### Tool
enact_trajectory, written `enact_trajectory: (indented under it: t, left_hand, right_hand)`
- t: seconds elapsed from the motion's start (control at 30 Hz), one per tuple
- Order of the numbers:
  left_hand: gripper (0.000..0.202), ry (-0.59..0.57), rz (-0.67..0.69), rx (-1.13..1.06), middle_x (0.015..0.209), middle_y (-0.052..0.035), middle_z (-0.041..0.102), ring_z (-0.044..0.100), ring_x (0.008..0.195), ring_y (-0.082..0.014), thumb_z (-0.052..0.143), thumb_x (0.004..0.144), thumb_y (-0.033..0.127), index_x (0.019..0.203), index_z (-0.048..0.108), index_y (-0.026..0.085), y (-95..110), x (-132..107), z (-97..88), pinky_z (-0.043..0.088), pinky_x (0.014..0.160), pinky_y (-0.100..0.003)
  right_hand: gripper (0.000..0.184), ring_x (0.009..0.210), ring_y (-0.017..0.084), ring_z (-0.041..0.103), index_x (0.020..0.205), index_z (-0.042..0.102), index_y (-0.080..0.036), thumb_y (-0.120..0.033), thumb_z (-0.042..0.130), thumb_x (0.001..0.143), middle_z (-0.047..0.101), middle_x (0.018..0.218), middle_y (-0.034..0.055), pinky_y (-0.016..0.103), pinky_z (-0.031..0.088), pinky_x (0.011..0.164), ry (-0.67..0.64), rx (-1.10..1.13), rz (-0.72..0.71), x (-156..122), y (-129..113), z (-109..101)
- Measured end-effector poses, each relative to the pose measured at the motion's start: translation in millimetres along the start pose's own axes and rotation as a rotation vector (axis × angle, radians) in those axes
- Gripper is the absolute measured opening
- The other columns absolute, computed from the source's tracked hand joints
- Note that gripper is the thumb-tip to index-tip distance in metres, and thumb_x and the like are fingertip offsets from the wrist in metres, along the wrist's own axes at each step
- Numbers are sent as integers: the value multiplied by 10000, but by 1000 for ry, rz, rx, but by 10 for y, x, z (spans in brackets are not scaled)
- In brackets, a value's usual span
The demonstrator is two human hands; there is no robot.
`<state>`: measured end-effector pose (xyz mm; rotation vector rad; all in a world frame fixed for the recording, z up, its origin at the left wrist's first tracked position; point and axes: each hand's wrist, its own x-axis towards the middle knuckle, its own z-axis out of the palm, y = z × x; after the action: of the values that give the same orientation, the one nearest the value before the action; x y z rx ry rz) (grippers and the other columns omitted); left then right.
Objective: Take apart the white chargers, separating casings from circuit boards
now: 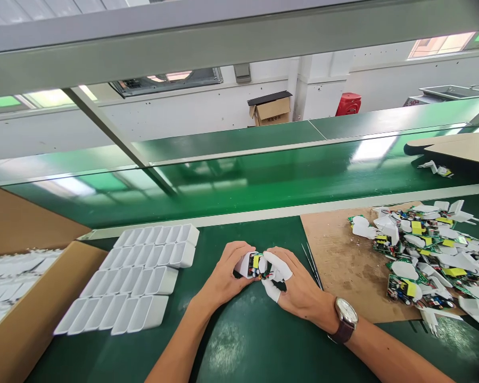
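Observation:
Both my hands meet at the middle of the green work surface [239, 340]. My left hand [227, 274] is closed around a white charger shell [245, 264]. My right hand [293, 284], with white finger cots on thumb and fingers and a wristwatch [345, 318] on the wrist, pinches a small green circuit board [258, 266] with a yellow part, held partly inside the shell's open end. The two hands touch each other around these parts.
Rows of empty white shells [135, 276] lie left of my hands, beside a cardboard box [19, 314] of more. Tweezers [312, 263] lie at the edge of a brown board [343, 266] bearing a heap of circuit boards with plug caps [431, 250]. A green conveyor belt [243, 175] runs behind.

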<state>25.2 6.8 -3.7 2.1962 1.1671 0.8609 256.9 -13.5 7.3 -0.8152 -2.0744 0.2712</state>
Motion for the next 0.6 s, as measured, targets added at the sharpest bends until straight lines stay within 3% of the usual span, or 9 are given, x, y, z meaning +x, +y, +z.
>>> enact_trajectory:
  t: [0.6]
  left_hand:
    - [532,-4,-8,-23,1296,-93,567,549,1216,-267,799,863,409,1322,555,299,-29,-2,20,516,1010,-423]
  right_hand:
    - [728,1281,311,567,1575,287,-224,-72,547,913,594,1345,160,544,545,1070,-48,56,34,-80,51,45]
